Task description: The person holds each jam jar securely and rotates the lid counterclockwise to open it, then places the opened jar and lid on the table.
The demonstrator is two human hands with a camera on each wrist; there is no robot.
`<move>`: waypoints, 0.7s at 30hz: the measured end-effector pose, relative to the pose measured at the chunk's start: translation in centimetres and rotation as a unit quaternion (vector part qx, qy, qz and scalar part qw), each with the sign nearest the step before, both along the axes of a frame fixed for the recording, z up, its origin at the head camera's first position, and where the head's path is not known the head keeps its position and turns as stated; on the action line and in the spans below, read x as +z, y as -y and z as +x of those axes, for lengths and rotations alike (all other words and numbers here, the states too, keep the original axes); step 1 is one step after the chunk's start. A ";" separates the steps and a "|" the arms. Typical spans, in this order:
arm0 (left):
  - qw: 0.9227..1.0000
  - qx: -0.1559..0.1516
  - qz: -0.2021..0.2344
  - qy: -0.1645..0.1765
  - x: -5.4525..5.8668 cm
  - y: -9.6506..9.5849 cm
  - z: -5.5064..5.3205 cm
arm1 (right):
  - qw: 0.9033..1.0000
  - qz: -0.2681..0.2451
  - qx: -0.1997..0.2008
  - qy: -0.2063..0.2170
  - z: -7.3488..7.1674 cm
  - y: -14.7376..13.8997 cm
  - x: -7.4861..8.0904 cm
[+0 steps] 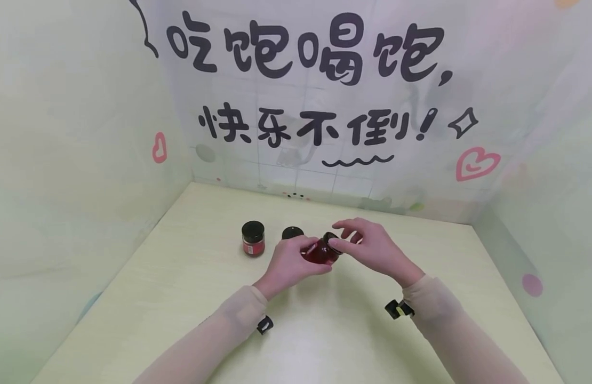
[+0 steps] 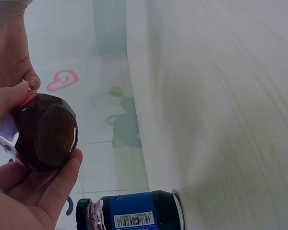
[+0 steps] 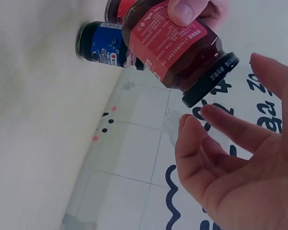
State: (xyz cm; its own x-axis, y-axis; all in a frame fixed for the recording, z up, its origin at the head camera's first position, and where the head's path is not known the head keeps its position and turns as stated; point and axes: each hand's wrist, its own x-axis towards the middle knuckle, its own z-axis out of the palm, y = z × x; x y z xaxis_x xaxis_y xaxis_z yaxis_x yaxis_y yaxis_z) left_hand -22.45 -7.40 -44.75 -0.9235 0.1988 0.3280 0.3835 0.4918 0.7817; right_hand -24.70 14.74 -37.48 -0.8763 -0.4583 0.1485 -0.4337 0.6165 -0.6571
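My left hand (image 1: 287,261) grips a strawberry jam jar (image 3: 170,45) around its body, holding it tilted above the table. The jar has a red label and dark contents, and its base (image 2: 56,136) faces the left wrist camera. Its black lid (image 3: 211,80) is on and points toward my right hand (image 1: 375,248). The right hand's thumb and loosely bent fingers are spread around the lid, with a gap showing in the right wrist view. Behind the left hand stands a blue-labelled jar (image 2: 134,211), mostly hidden in the head view.
Another jar (image 1: 254,240) with a black lid and red label stands upright to the left on the pale table (image 1: 181,282). A printed backdrop (image 1: 305,176) rises behind the table, and side walls (image 1: 85,160) enclose it.
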 end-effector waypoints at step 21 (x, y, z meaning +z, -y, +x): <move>0.999 0.005 -0.026 -0.024 -0.2 0.2 0.4 | 1.000 0.000 0.010 0.010 0.2 0.7 -0.2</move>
